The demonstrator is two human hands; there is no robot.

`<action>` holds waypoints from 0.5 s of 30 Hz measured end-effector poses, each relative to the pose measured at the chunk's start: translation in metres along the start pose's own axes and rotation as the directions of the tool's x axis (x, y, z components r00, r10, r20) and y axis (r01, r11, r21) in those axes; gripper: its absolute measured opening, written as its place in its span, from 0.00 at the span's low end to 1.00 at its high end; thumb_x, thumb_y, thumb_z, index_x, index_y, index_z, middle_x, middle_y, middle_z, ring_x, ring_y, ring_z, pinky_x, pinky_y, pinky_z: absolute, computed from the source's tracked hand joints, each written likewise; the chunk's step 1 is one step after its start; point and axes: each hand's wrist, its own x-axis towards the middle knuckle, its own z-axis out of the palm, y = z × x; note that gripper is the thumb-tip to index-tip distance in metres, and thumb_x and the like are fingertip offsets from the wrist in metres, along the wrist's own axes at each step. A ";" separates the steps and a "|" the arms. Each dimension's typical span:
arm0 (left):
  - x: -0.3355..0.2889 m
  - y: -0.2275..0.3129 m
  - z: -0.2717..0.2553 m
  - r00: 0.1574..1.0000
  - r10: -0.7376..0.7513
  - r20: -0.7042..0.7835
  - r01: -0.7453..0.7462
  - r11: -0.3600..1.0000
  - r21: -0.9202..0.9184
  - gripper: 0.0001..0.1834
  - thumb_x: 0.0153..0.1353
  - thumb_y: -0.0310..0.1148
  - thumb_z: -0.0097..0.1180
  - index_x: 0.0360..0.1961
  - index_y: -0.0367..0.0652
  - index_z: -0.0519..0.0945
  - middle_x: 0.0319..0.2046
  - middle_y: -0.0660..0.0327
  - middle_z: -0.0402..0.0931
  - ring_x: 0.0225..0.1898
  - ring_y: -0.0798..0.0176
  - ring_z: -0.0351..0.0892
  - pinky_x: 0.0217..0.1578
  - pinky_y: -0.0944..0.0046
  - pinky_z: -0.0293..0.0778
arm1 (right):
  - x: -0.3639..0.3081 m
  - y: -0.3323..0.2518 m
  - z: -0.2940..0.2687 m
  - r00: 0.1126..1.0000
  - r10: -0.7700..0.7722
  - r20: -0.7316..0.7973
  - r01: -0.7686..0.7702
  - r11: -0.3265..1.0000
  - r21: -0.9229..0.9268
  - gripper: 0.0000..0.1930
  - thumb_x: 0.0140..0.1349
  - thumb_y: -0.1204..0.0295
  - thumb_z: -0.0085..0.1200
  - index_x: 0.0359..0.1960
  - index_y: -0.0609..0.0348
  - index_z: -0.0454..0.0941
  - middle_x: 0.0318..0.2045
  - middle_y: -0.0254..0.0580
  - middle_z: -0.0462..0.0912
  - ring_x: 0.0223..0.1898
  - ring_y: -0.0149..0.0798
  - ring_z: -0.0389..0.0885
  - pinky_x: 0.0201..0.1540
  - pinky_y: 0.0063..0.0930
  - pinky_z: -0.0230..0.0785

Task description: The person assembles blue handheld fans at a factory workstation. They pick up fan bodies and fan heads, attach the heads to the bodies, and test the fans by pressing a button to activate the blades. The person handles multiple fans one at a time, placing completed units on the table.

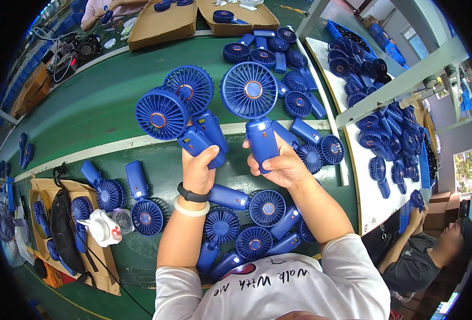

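Note:
My left hand (197, 169) is closed around the handles of two blue handheld fans. The nearer fan (158, 114) overlaps the other fan (193, 85), and a small lit display shows on each handle. In my right hand (283, 166) is a third blue handheld fan (261, 141), its round grille upright and facing me, my thumb across the lower end of the handle. Below my hands, between my forearms, several more fans lie on the green table, among them one with an orange-ringed hub (267, 208).
Green table (86, 128) with a pale strip across it. Loose fans (298, 104) cluster at the right; more cover a white board (366, 197) beyond a white rail. A cardboard tray (102, 266) holds a black pouch, beside a white cup (103, 228). Co-workers sit across the table and at right.

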 end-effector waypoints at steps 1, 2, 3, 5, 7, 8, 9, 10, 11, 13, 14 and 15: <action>0.000 -0.001 0.000 1.000 0.004 0.012 -0.004 1.000 0.006 0.42 0.43 0.20 0.57 0.63 0.44 0.56 0.53 0.59 0.64 0.52 0.61 0.68 0.53 0.60 0.66 | 0.000 0.000 0.002 0.999 -0.003 -0.045 0.002 1.000 -0.025 0.34 0.40 0.84 0.59 0.54 0.58 0.62 0.44 0.45 0.73 0.31 0.40 0.78 0.33 0.31 0.74; 0.000 -0.001 0.001 1.000 0.009 0.024 -0.010 1.000 0.013 0.42 0.43 0.20 0.57 0.63 0.44 0.56 0.53 0.59 0.64 0.52 0.61 0.68 0.53 0.60 0.66 | 0.001 0.000 0.001 0.999 -0.014 -0.038 0.013 0.999 -0.033 0.33 0.42 0.83 0.58 0.54 0.58 0.62 0.44 0.45 0.74 0.30 0.40 0.78 0.32 0.31 0.74; 0.000 -0.003 0.001 0.999 0.012 0.034 -0.013 1.000 0.017 0.42 0.43 0.20 0.57 0.63 0.44 0.56 0.53 0.59 0.65 0.52 0.61 0.68 0.53 0.60 0.67 | 0.001 0.001 -0.002 0.999 -0.023 -0.034 0.022 0.999 -0.042 0.31 0.44 0.81 0.58 0.54 0.58 0.61 0.43 0.46 0.74 0.30 0.40 0.78 0.32 0.31 0.74; -0.002 -0.003 0.004 1.000 -0.003 0.029 0.002 0.999 0.036 0.42 0.43 0.19 0.57 0.62 0.44 0.56 0.53 0.59 0.65 0.52 0.61 0.68 0.53 0.61 0.67 | 0.002 0.000 -0.005 0.999 -0.033 -0.043 0.031 0.999 -0.042 0.27 0.50 0.77 0.57 0.53 0.57 0.61 0.41 0.46 0.74 0.31 0.41 0.78 0.32 0.32 0.75; -0.004 -0.003 0.005 0.999 -0.031 0.021 0.029 0.998 0.061 0.42 0.42 0.19 0.56 0.62 0.44 0.57 0.53 0.58 0.65 0.52 0.61 0.68 0.52 0.61 0.67 | 0.001 -0.001 -0.007 0.997 -0.037 -0.075 0.036 0.999 -0.017 0.23 0.56 0.73 0.54 0.53 0.57 0.61 0.40 0.47 0.74 0.32 0.41 0.79 0.33 0.32 0.75; -0.003 -0.002 0.005 0.999 -0.045 0.015 0.044 0.996 0.072 0.41 0.42 0.19 0.56 0.62 0.43 0.57 0.52 0.58 0.65 0.52 0.61 0.68 0.52 0.61 0.67 | 0.001 0.000 -0.008 0.992 -0.046 -0.115 0.036 0.995 -0.091 0.22 0.58 0.71 0.53 0.52 0.57 0.61 0.40 0.46 0.74 0.33 0.42 0.79 0.34 0.33 0.76; -0.004 -0.002 0.005 0.998 -0.063 0.009 0.062 0.994 0.085 0.41 0.42 0.18 0.56 0.62 0.43 0.57 0.52 0.58 0.66 0.52 0.61 0.68 0.52 0.61 0.67 | 0.002 0.001 -0.009 0.986 -0.058 -0.156 0.032 0.986 -0.161 0.21 0.59 0.69 0.51 0.52 0.57 0.61 0.40 0.46 0.74 0.34 0.42 0.80 0.34 0.33 0.76; -0.004 -0.002 0.005 0.998 -0.059 0.006 0.058 0.995 0.087 0.41 0.42 0.18 0.56 0.62 0.43 0.57 0.52 0.58 0.66 0.52 0.61 0.69 0.52 0.61 0.68 | 0.001 0.002 -0.009 0.978 -0.071 -0.196 0.025 0.973 -0.231 0.19 0.61 0.67 0.50 0.52 0.58 0.61 0.39 0.46 0.74 0.35 0.42 0.80 0.35 0.34 0.76; -0.005 -0.002 0.005 0.999 -0.054 0.002 0.053 0.995 0.089 0.41 0.42 0.18 0.56 0.62 0.43 0.57 0.52 0.58 0.66 0.52 0.61 0.69 0.52 0.61 0.68 | -0.002 0.001 -0.009 0.975 -0.046 -0.215 -0.004 0.974 -0.226 0.19 0.60 0.70 0.51 0.52 0.59 0.62 0.40 0.44 0.75 0.38 0.42 0.81 0.40 0.34 0.76; -0.003 -0.004 0.005 0.999 -0.039 -0.006 0.040 0.996 0.079 0.42 0.42 0.18 0.56 0.62 0.43 0.57 0.52 0.58 0.66 0.52 0.61 0.69 0.51 0.61 0.68 | -0.002 0.001 -0.004 0.967 -0.106 -0.233 0.025 0.945 -0.325 0.19 0.59 0.72 0.51 0.52 0.60 0.63 0.40 0.44 0.76 0.39 0.41 0.80 0.42 0.33 0.75; -0.004 -0.004 0.005 0.999 -0.043 -0.012 0.044 0.996 0.084 0.42 0.42 0.18 0.56 0.61 0.43 0.57 0.52 0.58 0.66 0.52 0.61 0.69 0.51 0.61 0.68 | -0.002 0.001 -0.003 0.961 -0.136 -0.240 0.038 0.927 -0.373 0.20 0.59 0.73 0.52 0.52 0.60 0.64 0.41 0.44 0.76 0.39 0.40 0.80 0.44 0.33 0.74; -0.004 -0.003 0.006 0.999 -0.045 -0.015 0.046 0.995 0.091 0.41 0.41 0.19 0.56 0.61 0.43 0.57 0.52 0.58 0.66 0.52 0.61 0.69 0.51 0.61 0.68 | -0.003 0.001 -0.006 0.958 -0.164 -0.234 0.045 0.894 -0.445 0.20 0.58 0.77 0.51 0.53 0.62 0.64 0.42 0.43 0.77 0.41 0.37 0.80 0.47 0.31 0.72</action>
